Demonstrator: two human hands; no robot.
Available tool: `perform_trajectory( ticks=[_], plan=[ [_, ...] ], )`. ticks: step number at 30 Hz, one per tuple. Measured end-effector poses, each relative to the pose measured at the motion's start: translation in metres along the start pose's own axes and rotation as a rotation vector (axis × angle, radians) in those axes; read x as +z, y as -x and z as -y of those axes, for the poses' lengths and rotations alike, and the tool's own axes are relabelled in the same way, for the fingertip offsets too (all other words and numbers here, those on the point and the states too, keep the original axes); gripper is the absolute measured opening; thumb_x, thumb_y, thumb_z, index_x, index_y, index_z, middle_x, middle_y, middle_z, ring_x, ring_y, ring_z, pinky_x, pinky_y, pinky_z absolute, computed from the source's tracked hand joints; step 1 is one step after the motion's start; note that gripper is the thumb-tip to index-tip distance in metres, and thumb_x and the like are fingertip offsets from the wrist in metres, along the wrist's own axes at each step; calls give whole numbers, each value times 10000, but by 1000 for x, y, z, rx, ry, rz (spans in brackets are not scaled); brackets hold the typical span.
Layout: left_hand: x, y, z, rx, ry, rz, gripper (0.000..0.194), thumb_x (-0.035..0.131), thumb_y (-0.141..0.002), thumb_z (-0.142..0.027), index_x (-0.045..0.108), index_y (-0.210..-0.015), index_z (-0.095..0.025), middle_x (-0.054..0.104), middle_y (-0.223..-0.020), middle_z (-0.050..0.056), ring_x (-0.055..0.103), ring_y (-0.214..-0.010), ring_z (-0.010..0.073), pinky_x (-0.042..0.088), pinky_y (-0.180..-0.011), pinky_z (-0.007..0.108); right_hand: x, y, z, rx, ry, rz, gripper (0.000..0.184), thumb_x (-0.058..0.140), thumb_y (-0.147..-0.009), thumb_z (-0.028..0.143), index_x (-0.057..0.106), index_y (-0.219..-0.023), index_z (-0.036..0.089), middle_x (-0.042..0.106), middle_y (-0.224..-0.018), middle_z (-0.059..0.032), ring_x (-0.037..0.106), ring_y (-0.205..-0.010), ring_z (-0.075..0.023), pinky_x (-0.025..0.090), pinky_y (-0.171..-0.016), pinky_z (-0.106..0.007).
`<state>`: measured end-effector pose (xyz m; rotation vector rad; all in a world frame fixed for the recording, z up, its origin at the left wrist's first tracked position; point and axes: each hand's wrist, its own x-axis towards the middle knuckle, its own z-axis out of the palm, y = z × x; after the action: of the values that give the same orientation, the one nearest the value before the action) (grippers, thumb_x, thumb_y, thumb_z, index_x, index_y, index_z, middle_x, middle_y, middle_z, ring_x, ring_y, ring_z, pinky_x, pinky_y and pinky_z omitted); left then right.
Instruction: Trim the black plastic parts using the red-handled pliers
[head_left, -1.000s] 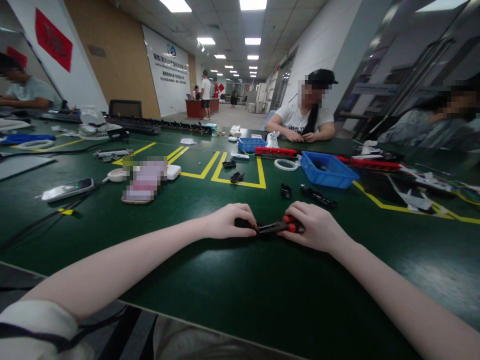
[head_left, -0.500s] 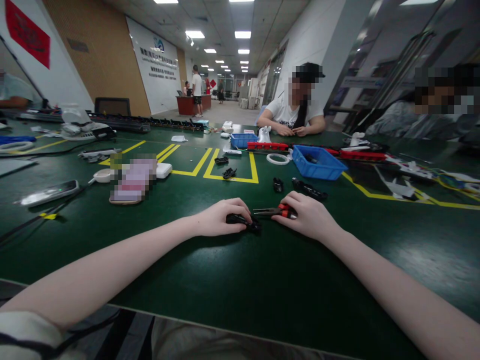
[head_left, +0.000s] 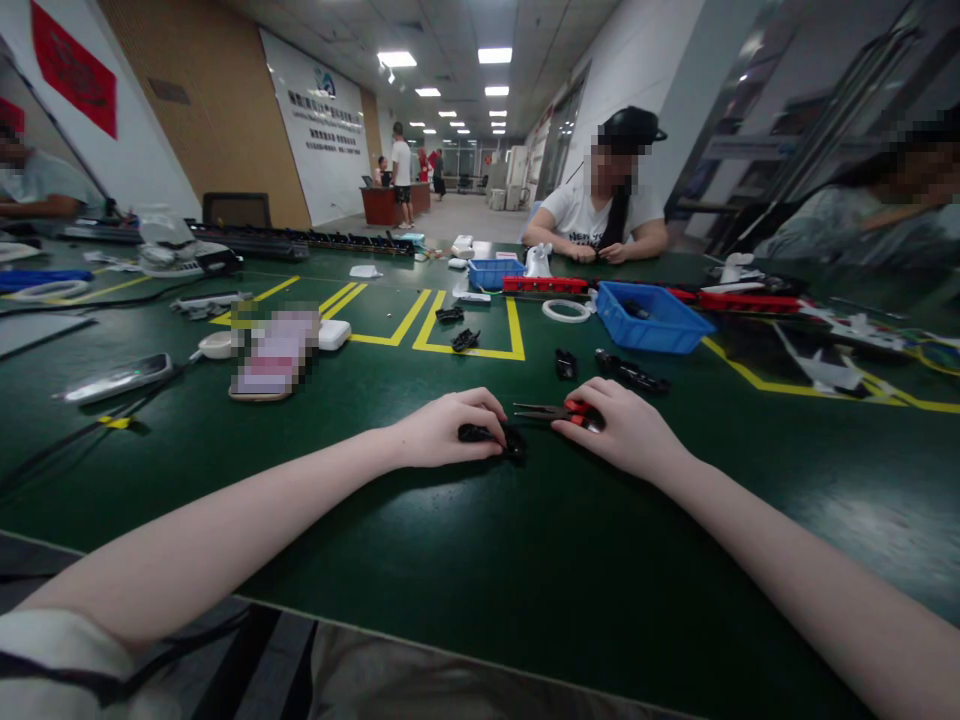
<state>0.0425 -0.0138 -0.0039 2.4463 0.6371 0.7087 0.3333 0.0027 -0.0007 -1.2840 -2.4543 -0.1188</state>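
My left hand [head_left: 455,428] is closed around a small black plastic part [head_left: 514,444], which rests on or just above the green table; its exact shape is partly covered by my fingers. Red-handled needle-nose pliers [head_left: 546,411] are gripped in my right hand [head_left: 621,425], their jaws slightly apart and pointing left, just above and to the right of the black part. Beyond my right hand lie a short black piece [head_left: 566,364] and a longer black piece [head_left: 632,371]. Two more black pieces, one of them a clip-like part [head_left: 466,341], sit inside the yellow-taped outline.
A blue bin [head_left: 654,322] with dark pieces inside stands at the right, beside a white ring [head_left: 566,311]. To the left lie a phone [head_left: 271,365], a white case [head_left: 334,334] and a silver handheld device [head_left: 120,378] with a cable. A co-worker [head_left: 600,215] sits across the green table [head_left: 450,570].
The whole view has shifted a little, so the scene appears slightly farther right. Both hands keep their holds; the pliers' jaws look a little more spread than before.
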Motion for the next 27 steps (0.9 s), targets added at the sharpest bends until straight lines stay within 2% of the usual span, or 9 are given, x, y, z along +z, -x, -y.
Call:
perform_trajectory(
  ticks=[5, 9, 16, 21, 24, 27],
  plan=[
    [1, -1, 5, 39, 4, -21, 107, 670, -883, -216, 729, -962, -176, 602, -1162, 95, 611, -1079, 204, 495, -952, 332, 1, 0, -4, -41, -7, -9, 394, 550, -871, 567, 621, -987, 197, 641, -993, -99, 612, -855, -246, 500, -700, -383],
    [1, -2, 5, 45, -11, -32, 103, 661, -889, -205, 731, -954, -167, 622, -1161, 95, 618, -1074, 194, 488, -957, 314, -1, 1, -14, -85, 35, 23, 496, 525, -869, 616, 613, -1097, 184, 641, -1087, -124, 624, -912, -275, 509, -742, -416],
    [0, -3, 1, 10, -25, -40, 94, 657, -887, -204, 728, -927, -157, 659, -1148, 93, 639, -1039, 195, 502, -925, 329, -4, 18, -34, -15, -29, 54, 577, 531, -859, 634, 574, -1239, 202, 615, -1173, -135, 612, -1023, -303, 527, -817, -448],
    [1, -4, 1, 21, -22, -55, 118, 651, -888, -211, 729, -939, -140, 666, -1128, 106, 646, -1021, 193, 503, -925, 326, -7, 20, -26, -12, 18, 35, 539, 524, -855, 641, 594, -1124, 179, 610, -1082, -123, 620, -948, -282, 538, -775, -425],
    [1, -4, 2, 12, -20, -64, 109, 660, -878, -209, 728, -924, -137, 663, -1117, 105, 644, -1028, 194, 499, -931, 316, -13, 22, -20, -76, 77, -11, 491, 519, -865, 613, 585, -1083, 177, 607, -1061, -116, 635, -894, -262, 541, -679, -372],
    [1, -5, 5, 11, -8, -43, 93, 673, -868, -218, 729, -906, -155, 658, -1123, 91, 649, -1023, 188, 494, -946, 309, -17, 25, -21, -152, 196, -87, 432, 513, -887, 547, 575, -1071, 161, 605, -1069, -131, 641, -904, -263, 543, -657, -350]
  ],
)
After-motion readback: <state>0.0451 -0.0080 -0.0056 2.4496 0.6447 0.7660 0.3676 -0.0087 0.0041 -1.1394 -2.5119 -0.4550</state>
